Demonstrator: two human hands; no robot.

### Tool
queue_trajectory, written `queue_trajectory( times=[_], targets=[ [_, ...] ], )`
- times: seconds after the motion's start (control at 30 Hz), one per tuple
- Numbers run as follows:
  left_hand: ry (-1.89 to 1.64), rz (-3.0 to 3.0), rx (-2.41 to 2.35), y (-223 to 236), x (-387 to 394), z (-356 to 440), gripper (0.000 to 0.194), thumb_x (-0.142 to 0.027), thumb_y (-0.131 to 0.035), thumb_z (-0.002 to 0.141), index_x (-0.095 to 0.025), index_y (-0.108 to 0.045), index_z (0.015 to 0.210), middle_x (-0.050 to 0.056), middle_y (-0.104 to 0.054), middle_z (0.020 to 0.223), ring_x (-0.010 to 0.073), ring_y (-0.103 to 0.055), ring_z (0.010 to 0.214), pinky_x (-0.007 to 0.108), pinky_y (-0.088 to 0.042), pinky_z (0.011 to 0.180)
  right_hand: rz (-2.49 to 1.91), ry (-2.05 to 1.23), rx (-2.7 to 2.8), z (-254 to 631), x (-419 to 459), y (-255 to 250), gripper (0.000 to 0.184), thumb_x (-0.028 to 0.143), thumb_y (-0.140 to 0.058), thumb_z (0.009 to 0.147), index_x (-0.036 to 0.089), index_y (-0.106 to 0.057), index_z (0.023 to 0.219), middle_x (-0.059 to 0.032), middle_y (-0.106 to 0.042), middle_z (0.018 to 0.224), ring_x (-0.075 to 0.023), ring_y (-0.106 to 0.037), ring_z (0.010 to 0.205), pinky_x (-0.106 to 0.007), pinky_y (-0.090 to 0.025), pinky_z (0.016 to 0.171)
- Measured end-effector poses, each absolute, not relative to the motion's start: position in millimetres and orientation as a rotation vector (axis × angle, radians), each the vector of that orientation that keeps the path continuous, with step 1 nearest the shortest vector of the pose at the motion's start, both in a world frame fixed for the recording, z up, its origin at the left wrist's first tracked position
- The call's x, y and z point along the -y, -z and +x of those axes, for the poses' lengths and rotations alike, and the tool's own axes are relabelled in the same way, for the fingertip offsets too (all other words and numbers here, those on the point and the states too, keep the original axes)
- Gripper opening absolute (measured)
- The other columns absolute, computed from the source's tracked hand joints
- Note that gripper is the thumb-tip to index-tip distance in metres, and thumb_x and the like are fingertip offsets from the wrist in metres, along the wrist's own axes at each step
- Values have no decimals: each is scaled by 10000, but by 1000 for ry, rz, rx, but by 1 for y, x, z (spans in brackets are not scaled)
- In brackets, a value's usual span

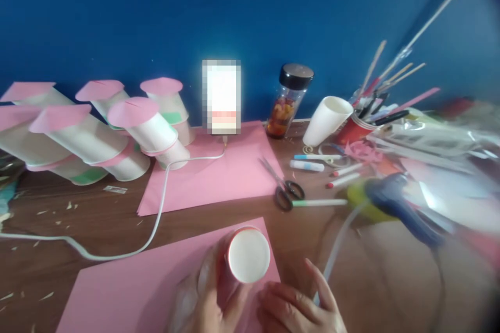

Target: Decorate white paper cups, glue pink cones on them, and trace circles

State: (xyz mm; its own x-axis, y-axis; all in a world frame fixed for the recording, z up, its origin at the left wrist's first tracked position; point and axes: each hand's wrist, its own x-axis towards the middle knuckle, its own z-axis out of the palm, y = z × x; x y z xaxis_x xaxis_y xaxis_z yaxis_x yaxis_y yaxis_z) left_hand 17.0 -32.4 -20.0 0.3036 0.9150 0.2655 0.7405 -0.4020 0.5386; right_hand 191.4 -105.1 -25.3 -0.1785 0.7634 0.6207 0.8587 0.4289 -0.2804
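A red paper cup (pixel 249 256) with its white round end facing up is in the grasp of my left hand (pixel 219 294). I cannot tell whether that end is the base or the mouth. Under it lies a sheet of pink paper (pixel 117 291). Just right of the cup, my right hand (pixel 300 304) rests low with its fingers apart and nothing in them, its fingertips over the pink paper's edge. Beyond the hands, black-handled scissors (pixel 284 195) lie partly on a second stack of pink paper (pixel 219 182).
Several white cup towers with pink tops (pixel 135 114) stand at left. A lit phone (pixel 221 96), a tea bottle (pixel 289 101), a white cup (pixel 326 119) and a red pen cup (pixel 355 127) line the wall. Markers (pixel 307 165) and a blurred blue glue gun (pixel 406 208) lie at right; a white cable (pixel 160 213) crosses the table.
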Motion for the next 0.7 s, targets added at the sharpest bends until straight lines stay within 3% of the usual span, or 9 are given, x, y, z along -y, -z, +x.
queue_trajectory(
  times=[0.1,0.27,0.7],
  targets=[
    [-908,2264,-1400,22,29,20,435,-433,-585,839,-197,-516,1198,92,-667,958,217,-681,853,279,-578,695,-1300,210,1917,188,99,25,165,230,-576,891,242,-666,753,99,-750,779,-62,-701,734,-387,-98,1202],
    [-860,2153,-1355,24,29,21,448,-424,-612,824,-201,-487,1192,46,-644,900,122,-585,549,216,-498,472,-1324,123,1974,189,108,22,38,242,-617,859,231,-653,857,84,-751,854,-86,-694,829,-415,-37,1195],
    [-993,2173,-1312,24,28,26,354,-412,-606,804,-172,-516,1047,29,-565,816,133,-571,578,241,-495,484,-1345,41,2080,189,118,19,63,186,-571,884,226,-619,882,65,-734,917,-98,-666,902,-406,25,1169]
  ],
)
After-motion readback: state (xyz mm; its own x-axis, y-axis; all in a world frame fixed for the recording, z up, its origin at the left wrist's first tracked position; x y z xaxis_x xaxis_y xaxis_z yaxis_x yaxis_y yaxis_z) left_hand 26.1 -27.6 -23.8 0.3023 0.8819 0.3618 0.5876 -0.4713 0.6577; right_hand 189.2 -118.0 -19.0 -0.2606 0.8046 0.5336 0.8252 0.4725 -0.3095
